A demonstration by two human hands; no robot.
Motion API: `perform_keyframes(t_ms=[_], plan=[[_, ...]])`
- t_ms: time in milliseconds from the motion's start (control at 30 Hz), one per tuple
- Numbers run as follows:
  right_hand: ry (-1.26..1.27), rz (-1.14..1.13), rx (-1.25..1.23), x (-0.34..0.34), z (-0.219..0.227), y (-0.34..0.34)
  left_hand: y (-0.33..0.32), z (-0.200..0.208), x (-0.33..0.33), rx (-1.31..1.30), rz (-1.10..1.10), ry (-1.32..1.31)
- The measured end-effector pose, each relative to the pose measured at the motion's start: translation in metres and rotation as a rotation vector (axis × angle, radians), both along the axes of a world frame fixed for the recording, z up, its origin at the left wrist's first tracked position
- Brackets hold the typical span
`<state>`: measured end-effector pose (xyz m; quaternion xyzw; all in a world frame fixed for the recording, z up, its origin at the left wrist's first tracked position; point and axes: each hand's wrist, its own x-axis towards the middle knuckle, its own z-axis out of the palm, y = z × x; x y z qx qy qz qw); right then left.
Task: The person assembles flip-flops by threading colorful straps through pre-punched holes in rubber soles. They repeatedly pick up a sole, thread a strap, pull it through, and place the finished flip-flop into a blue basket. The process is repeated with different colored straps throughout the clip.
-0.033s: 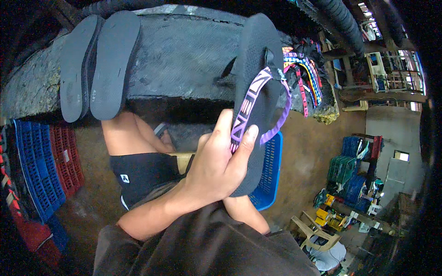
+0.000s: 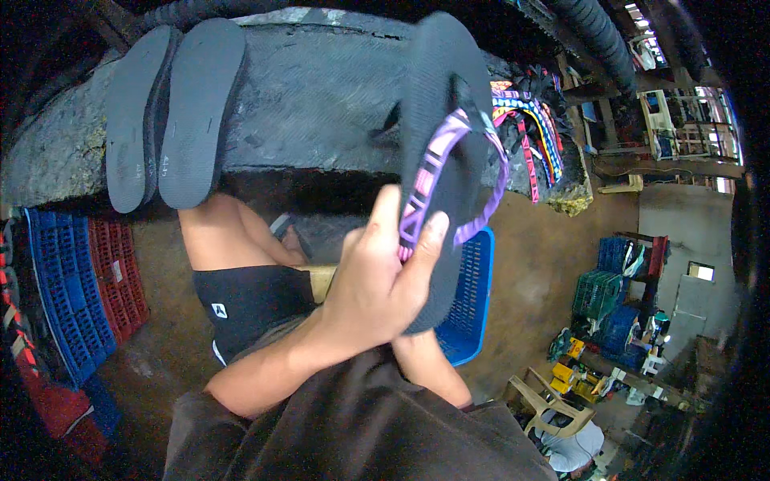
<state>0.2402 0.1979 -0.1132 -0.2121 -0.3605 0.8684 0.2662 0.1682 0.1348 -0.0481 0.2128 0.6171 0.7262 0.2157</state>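
Observation:
A black flip-flop sole (image 2: 437,60) is held up in front of me, toe end away. Its purple patterned strap (image 2: 429,164) is fixed near the toe and loops over the sole; the strap's right end (image 2: 461,238) stands off to the side. My left hand (image 2: 381,276) is closed on the flip-flop's left edge and strap, thumb lying over the sole. My right hand comes up behind the heel end; only its wrist (image 2: 421,353) shows, with the fingers hidden by the sole.
Two loose grey soles (image 2: 200,112) lie at the left of the dark workbench (image 2: 321,96). Several colourful straps (image 2: 529,136) are heaped at its right end. A blue basket (image 2: 481,297) stands beside my right arm. Blue crates (image 2: 68,289) and red crates (image 2: 116,268) are at the left.
The flip-flop has tipped slightly, its toe end shifting up and to the left. My left hand keeps its hold on the strap side.

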Motion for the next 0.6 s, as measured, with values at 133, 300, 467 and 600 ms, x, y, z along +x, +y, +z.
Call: perform_keyframes(t_ms=[133,300,467,600], plan=[[-0.097,0.056,0.242,-0.006,0.020,0.023,-0.011,-0.020,-0.016,-0.020,0.040,0.145],[-0.351,0.043,0.848,-0.017,0.044,0.044,-0.039,-0.010,-0.061,-0.466,-0.079,0.384],[-0.378,0.100,0.949,-0.020,0.049,0.051,-0.072,0.014,-0.095,-0.352,-0.480,-0.255],[-0.402,0.083,0.817,-0.020,0.048,0.050,-0.058,-0.003,-0.078,0.088,-0.152,-0.432]])
